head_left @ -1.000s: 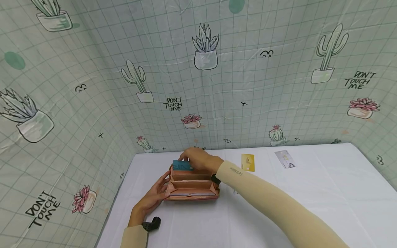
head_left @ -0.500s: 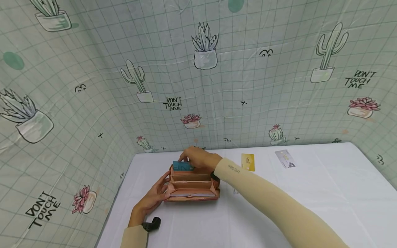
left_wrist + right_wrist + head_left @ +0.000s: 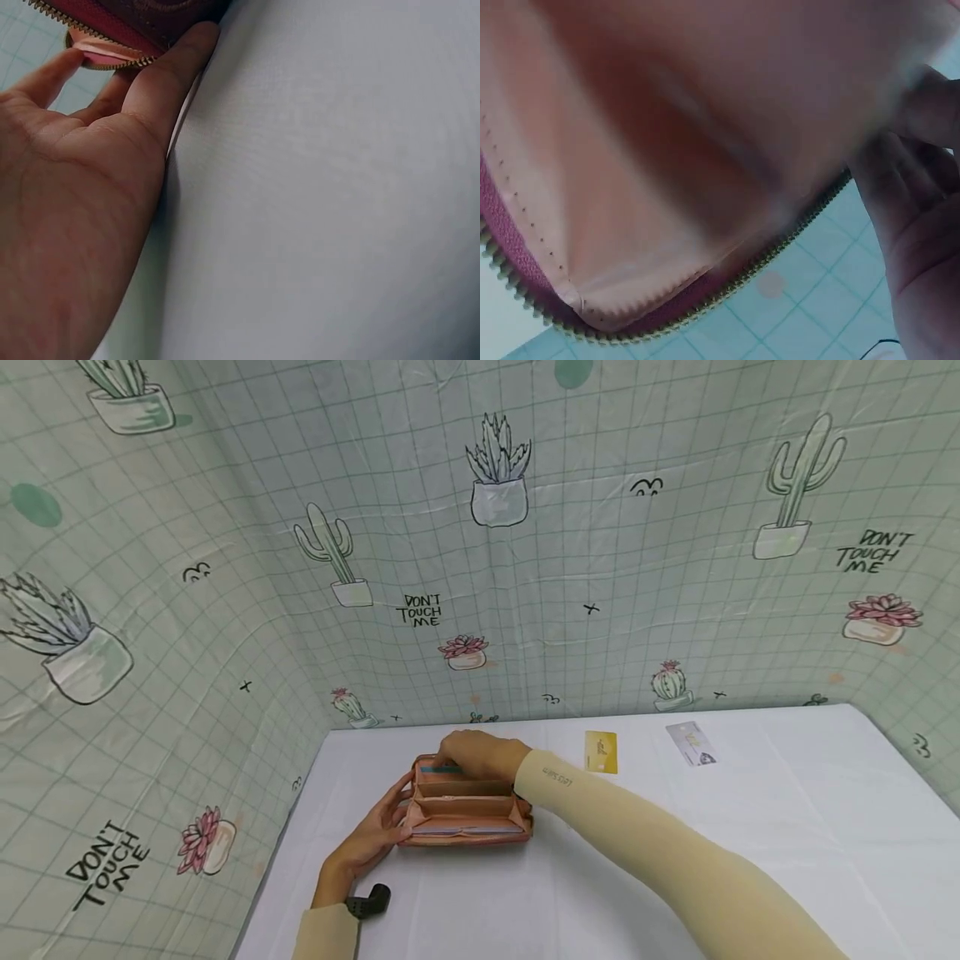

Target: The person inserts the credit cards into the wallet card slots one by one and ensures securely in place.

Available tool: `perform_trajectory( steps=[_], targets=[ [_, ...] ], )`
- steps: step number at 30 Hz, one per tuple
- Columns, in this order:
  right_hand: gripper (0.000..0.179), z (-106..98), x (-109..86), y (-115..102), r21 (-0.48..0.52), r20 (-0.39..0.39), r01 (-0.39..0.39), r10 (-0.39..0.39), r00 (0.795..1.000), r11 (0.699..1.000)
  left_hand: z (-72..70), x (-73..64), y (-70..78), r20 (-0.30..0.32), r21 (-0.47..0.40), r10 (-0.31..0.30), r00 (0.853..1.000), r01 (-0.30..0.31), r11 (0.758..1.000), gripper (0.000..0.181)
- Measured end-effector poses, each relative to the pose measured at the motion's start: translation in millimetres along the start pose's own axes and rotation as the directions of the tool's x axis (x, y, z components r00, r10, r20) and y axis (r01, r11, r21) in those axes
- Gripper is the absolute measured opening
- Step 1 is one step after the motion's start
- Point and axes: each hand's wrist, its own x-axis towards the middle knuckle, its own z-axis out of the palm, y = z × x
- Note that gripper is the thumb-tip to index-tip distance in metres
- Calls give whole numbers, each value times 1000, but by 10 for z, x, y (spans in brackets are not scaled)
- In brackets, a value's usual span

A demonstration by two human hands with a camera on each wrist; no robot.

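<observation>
An unzipped pink wallet (image 3: 463,808) with a peach, pleated inside stands on the white table. My left hand (image 3: 369,839) grips its left end; in the left wrist view the thumb lies along the wallet's outside, below the brass zipper (image 3: 90,34). My right hand (image 3: 478,753) reaches over the back panel, its fingers at the top of a teal card (image 3: 441,769). Only a thin strip of that card shows above its slot, and the hand covers its right part. In the right wrist view, bent fingers (image 3: 922,172) sit by the wallet's back edge.
A gold card (image 3: 601,752) and a silver card (image 3: 692,744) lie flat on the table to the right of the wallet. White paper edges (image 3: 480,831) show in the wallet's front pocket. A patterned cloth backdrop (image 3: 525,568) rises behind and left of the table.
The teal card has sunk down into the wallet's back slot, from mostly showing to a thin strip. My right hand has lowered with it; the left hand stays put.
</observation>
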Motion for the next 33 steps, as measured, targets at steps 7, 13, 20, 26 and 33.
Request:
perform_trajectory(
  steps=[7,13,20,26,33],
  targets=[
    [35,54,-31,64,-51,-26,-8,7,1000,999,-8,7,41,-12,34,-26,1000,26,999,99],
    [31,56,-41,103,-91,-15,25,-27,1000,995,-51,-22,126,0,103,-53,999,53,993,96],
    [29,59,-73,61,-176,-8,59,-61,998,983,-115,-36,94,65,44,-44,997,42,998,99],
    [37,57,-120,26,-197,2,48,-49,999,979,-118,-29,76,55,50,-37,998,34,998,100],
    [29,-9,-226,101,-22,-110,77,-79,991,997,-112,-37,62,40,42,-57,998,55,998,102]
  ],
)
